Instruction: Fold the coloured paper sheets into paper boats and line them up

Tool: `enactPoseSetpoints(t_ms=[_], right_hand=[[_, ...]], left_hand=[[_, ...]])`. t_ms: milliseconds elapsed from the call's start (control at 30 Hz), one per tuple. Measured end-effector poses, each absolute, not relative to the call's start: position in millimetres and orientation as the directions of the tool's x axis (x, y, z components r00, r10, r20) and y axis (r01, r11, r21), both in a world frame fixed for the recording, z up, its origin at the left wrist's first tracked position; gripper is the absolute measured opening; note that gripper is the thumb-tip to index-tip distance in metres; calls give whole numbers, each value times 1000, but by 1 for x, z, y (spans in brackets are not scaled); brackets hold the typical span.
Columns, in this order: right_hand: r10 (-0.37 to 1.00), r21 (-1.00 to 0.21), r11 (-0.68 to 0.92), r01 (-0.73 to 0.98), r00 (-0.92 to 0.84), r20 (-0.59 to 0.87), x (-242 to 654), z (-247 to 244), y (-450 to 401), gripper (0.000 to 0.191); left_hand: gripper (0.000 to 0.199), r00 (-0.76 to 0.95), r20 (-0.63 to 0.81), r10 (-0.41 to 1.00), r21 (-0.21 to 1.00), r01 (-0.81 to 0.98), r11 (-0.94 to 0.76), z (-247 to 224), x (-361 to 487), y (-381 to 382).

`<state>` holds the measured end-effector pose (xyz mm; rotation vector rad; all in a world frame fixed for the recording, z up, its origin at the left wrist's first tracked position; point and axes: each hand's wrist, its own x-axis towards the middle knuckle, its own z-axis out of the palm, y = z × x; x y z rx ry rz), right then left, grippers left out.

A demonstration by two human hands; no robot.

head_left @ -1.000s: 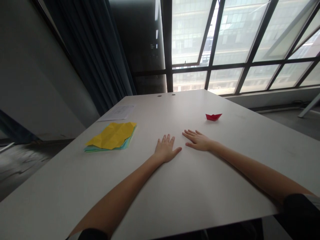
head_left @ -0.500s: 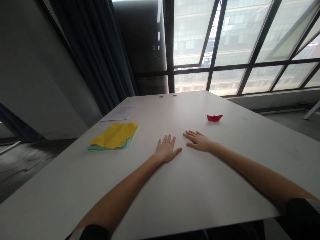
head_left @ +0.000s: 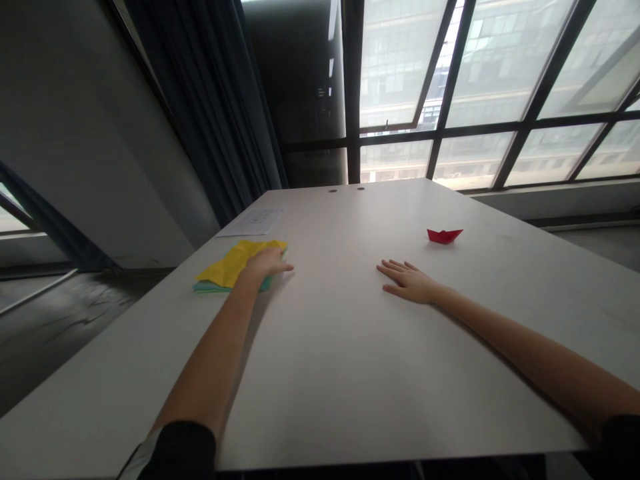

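My left hand (head_left: 269, 262) is over the right part of a creased yellow paper (head_left: 227, 265), which lies on a stack of blue-green sheets (head_left: 213, 287). Its thumb points to the right, apart from the other fingers, whose tips are hard to make out against the paper. Flat on the white table (head_left: 325, 347), to the right of centre, rests my right hand (head_left: 409, 283) with its fingers spread and nothing in it. Beyond it stands a small red folded paper boat (head_left: 444, 237).
A printed white sheet (head_left: 254, 222) lies at the table's far left, behind the yellow paper. Two small round holes show near the far edge. A dark blue curtain (head_left: 210, 100) and framed windows (head_left: 395, 73) stand beyond the table.
My left hand has moved left from the middle of the table onto the yellow paper. My right hand still lies flat. The whole view has shifted slightly.
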<state>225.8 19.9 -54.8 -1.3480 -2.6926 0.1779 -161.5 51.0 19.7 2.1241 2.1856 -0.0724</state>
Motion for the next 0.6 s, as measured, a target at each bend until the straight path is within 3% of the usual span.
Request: enactPoseSetpoints(t_ms=[133,367,467,600], right_hand=[[799,-160,600,784,-599,63,226,-56,21,69],[791,-178,610,772,-605,89,225,-58,21,67],[793,-177,607,775,-603,81,224,-57,20,68],[796,-181,603,777,-601,72,225,-57,20,68]], left_hand=[[64,-127,-186,974,30,990,135,19,-216,54],[68,-179,-238,955,206,951,230,18,-234,46],[56,-187,-265,946,239,938,252,19,-236,44],[33,-155,-260,953,198,957,210,15,-242,48]])
